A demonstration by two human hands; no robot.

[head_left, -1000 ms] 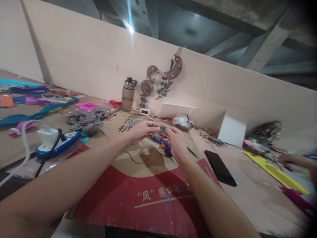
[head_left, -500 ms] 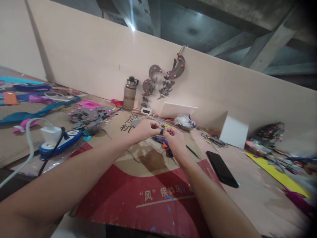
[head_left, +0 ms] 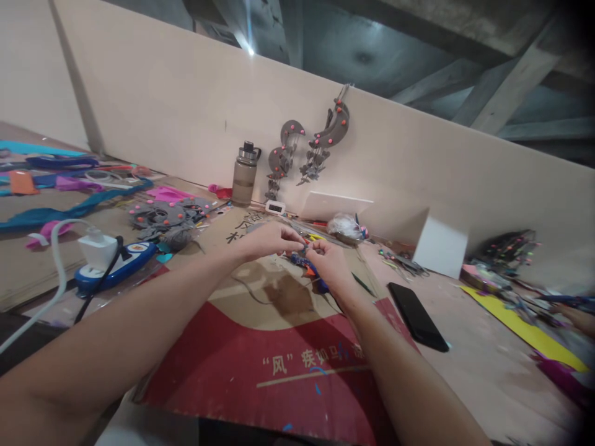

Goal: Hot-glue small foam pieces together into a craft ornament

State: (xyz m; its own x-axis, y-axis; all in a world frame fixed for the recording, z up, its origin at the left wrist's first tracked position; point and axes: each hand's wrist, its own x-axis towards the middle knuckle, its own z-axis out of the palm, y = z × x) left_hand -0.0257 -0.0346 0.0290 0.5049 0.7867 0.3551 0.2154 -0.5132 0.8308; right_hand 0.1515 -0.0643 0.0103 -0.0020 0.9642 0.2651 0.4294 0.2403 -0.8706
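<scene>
My left hand [head_left: 272,240] and my right hand [head_left: 329,263] meet above the cardboard sheet [head_left: 195,365]. Their fingertips are pinched together around a small dark grey piece [head_left: 305,247], mostly hidden by the fingers; its kind cannot be made out. Just below the hands lie an orange scrap [head_left: 310,271] and a blue item [head_left: 321,285], partly covered by my right hand. A thin grey cord [head_left: 253,296] curves over the cardboard, where the hands' shadow falls. Behind my left wrist, a flat grey piece [head_left: 255,228] shows in part.
Left are a blue power strip [head_left: 139,255] with a white charger, and grey crescents [head_left: 160,214] with pink and orange dots. A bottle [head_left: 245,176] stands by the partition, where similar crescents [head_left: 335,127] hang. A black phone [head_left: 417,316] and yellow sheet [head_left: 520,325] lie right.
My left hand has turned slightly and its fingers have stretched out more over the small piece. My right hand stays nearly in place, still pinching. The view has shifted a little.
</scene>
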